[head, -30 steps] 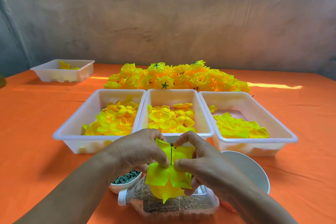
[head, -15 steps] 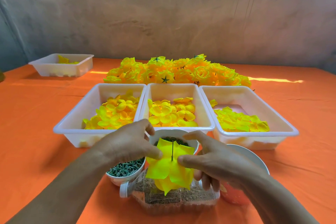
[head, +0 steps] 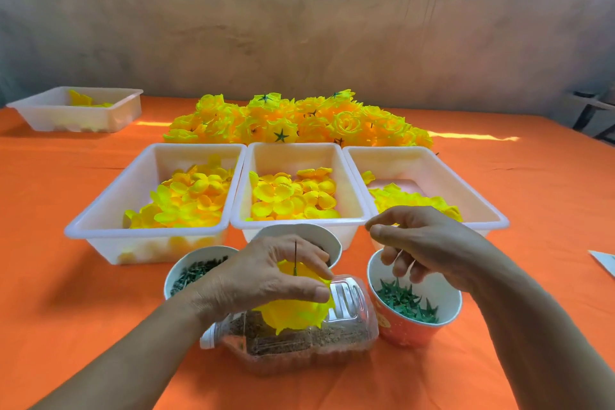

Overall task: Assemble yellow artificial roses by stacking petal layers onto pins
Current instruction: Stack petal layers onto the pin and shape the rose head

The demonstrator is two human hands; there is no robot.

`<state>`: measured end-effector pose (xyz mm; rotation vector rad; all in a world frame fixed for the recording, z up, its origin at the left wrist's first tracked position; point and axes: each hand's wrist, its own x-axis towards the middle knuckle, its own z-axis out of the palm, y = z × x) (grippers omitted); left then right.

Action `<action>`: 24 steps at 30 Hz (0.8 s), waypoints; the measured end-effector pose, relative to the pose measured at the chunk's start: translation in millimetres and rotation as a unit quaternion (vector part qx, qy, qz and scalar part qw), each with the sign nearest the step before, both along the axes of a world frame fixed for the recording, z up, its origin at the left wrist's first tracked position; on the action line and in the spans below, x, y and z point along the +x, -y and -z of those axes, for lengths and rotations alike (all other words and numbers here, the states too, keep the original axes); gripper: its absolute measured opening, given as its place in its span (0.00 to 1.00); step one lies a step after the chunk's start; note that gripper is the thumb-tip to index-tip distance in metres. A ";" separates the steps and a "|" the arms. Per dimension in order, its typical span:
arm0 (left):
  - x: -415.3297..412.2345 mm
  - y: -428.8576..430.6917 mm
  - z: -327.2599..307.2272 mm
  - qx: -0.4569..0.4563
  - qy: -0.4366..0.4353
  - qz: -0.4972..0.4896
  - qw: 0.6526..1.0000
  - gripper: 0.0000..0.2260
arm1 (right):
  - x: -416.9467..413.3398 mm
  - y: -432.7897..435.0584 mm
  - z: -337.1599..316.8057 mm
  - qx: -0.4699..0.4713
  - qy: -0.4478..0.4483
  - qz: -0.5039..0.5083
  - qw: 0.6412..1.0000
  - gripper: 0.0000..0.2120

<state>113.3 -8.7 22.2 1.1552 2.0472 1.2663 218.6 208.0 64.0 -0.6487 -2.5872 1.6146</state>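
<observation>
The left hand [head: 263,280] grips the yellow petal stack [head: 289,313] on its pin [head: 295,256]. At its three o'clock, the right hand [head: 429,243] hangs over the green-star cup [head: 409,333]; I cannot tell whether it holds anything.

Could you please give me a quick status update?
Left hand grips yellow petal stack on thin pin. Right hand over orange paper cup of green calyxes. Nothing blocking.

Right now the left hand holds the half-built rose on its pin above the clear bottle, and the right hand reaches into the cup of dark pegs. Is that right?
One slip: in the head view the right hand reaches into the orange cup of green star pieces. The left hand does hold the rose on its pin above the clear bottle.
</observation>
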 end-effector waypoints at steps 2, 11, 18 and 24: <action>1.1 0.1 6.6 0.007 0.007 -0.005 1.000 0.13 | 1.3 -4.8 6.2 0.022 0.012 0.011 1.000 0.05; 4.4 -5.9 31.2 0.024 -0.021 -0.035 0.999 0.14 | -1.9 -22.4 43.6 0.287 0.125 -0.014 0.950 0.08; 6.9 -8.2 38.5 0.028 -0.049 -0.068 0.996 0.13 | -4.9 -12.5 63.5 0.405 0.138 -0.106 0.898 0.10; 6.8 -7.6 37.8 0.031 -0.050 -0.090 0.994 0.12 | -5.0 -8.8 67.4 0.418 0.122 -0.082 0.896 0.15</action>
